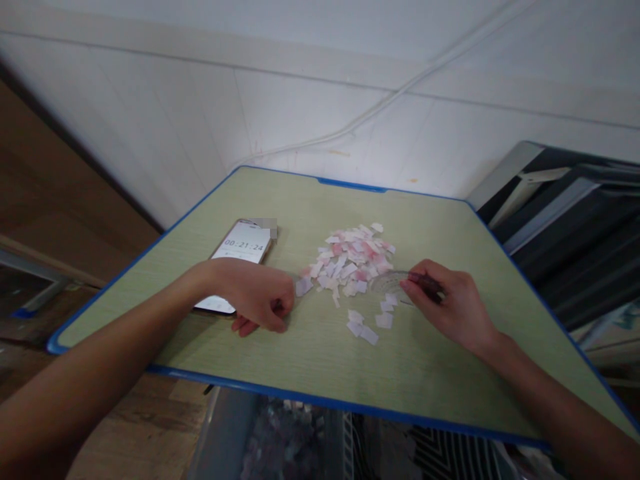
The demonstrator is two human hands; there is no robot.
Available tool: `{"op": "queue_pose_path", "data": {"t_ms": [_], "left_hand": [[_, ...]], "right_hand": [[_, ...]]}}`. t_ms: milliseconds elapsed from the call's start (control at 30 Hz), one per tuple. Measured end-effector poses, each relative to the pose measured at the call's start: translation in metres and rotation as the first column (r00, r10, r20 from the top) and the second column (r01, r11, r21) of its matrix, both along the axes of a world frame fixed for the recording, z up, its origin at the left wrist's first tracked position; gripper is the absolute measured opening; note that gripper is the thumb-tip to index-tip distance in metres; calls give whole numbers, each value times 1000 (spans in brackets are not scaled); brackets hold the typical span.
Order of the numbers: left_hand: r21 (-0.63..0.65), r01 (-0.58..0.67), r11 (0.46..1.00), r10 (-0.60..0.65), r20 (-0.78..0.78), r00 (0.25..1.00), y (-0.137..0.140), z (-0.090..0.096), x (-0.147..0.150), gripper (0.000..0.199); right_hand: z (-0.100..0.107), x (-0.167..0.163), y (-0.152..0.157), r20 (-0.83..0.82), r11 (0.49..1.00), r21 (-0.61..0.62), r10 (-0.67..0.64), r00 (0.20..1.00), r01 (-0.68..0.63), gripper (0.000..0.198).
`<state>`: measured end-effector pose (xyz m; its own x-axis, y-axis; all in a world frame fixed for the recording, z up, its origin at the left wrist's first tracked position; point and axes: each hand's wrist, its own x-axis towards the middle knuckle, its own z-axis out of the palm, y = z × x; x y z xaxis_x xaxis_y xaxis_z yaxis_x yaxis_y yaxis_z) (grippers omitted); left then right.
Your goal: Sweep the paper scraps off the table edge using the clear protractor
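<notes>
A heap of small white and pink paper scraps (345, 257) lies in the middle of the table. My right hand (453, 303), at the right of the heap, pinches a clear plastic protractor (387, 281), whose curved edge touches the scraps. On the heap's left side my left hand (255, 290) is closed, its back toward me. A clear plastic piece (296, 280) shows past its knuckles against the scraps; most of it is hidden, so its shape is unclear. A few loose scraps (363, 328) lie nearer to me, apart from the heap.
A phone (245, 241) showing a running-time display lies partly under my left forearm. The green table (300, 360) has a blue rim. Below its front edge stands a grey bin (225, 427) with scraps inside. Dark folders (575, 207) lean at the right; a wall (300, 100) rises behind.
</notes>
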<state>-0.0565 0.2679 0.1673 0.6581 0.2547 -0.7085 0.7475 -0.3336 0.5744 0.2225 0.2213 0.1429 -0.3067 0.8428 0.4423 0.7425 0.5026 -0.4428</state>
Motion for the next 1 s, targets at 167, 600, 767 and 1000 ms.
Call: {"op": "queue_pose_path", "data": {"t_ms": [167, 600, 767, 1000], "left_hand": [[12, 3, 1000, -3, -7, 1000, 0, 0, 1, 27], [13, 5, 1000, -5, -3, 1000, 0, 0, 0, 27], [11, 6, 1000, -6, 5, 1000, 0, 1, 1, 26], [14, -3, 1000, 3, -2, 1000, -1, 0, 0, 27]], "right_hand": [[3, 2, 0, -46, 999, -27, -38, 998, 36, 16], [1, 2, 2, -92, 987, -146, -75, 993, 61, 16], [-4, -5, 0, -67, 988, -157, -20, 998, 9, 17], [-3, -5, -2, -129, 986, -166, -28, 991, 6, 16]]}}
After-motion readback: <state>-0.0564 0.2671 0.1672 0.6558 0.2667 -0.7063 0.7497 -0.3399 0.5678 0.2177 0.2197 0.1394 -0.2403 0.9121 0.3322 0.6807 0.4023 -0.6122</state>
